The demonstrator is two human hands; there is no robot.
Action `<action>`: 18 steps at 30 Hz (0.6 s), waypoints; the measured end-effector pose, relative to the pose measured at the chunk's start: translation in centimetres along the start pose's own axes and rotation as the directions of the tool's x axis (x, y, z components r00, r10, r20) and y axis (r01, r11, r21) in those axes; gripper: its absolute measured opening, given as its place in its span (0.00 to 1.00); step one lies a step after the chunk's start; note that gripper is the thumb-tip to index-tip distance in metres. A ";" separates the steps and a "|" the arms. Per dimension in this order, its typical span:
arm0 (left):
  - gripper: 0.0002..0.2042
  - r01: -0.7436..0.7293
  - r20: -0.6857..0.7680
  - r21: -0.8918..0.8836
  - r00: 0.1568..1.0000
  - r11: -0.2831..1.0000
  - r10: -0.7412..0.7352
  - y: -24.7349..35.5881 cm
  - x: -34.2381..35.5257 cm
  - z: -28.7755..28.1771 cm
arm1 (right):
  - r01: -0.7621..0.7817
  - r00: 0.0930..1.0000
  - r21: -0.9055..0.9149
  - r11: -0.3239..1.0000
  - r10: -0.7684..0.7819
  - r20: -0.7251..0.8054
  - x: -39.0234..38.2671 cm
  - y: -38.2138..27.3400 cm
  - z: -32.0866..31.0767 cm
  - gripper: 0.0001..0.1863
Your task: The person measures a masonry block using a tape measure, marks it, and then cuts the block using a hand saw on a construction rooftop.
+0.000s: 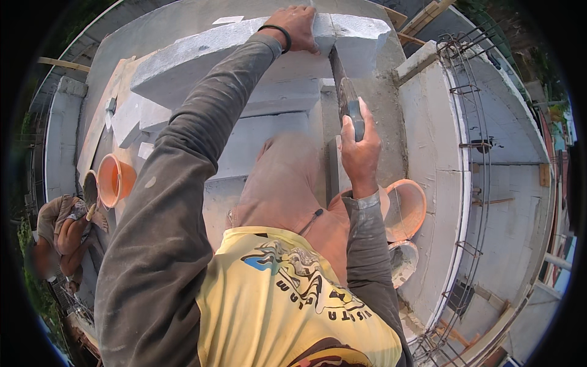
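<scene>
My left hand (296, 27) presses down on the top edge of a long grey concrete block (202, 58) that lies across the stacked blocks in front of me. A dark band circles that wrist. My right hand (361, 150) grips the dark handle of a hand saw (343, 92). Its blade runs up into a cut in the block, just right of my left hand. The short end piece of the block (361, 37) sits to the right of the cut.
An orange bucket (406, 208) and a dirty white bucket (400, 260) stand by my right side. Another orange bucket (113, 180) is at left, near a crouching person (61, 229). A steel rebar cage (474, 140) runs along the right wall edge.
</scene>
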State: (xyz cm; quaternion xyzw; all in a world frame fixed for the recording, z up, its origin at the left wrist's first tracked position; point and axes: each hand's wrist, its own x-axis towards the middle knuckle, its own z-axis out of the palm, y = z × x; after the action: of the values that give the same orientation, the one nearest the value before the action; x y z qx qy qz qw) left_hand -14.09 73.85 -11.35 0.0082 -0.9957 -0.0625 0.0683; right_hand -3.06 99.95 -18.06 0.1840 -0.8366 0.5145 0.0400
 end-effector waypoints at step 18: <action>0.35 -0.027 -0.111 -0.012 0.993 1.000 0.025 -1.8 0.8 2.0 | 0.184 0.983 -0.055 0.981 -0.185 -0.008 -4.4 1.0 -3.0 0.26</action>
State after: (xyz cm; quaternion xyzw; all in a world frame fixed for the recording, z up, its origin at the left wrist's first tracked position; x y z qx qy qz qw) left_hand -15.20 72.33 -13.46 -0.0017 -0.9899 -0.0676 0.1245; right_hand 0.35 104.12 -18.66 0.2561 -0.8293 0.4870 0.0980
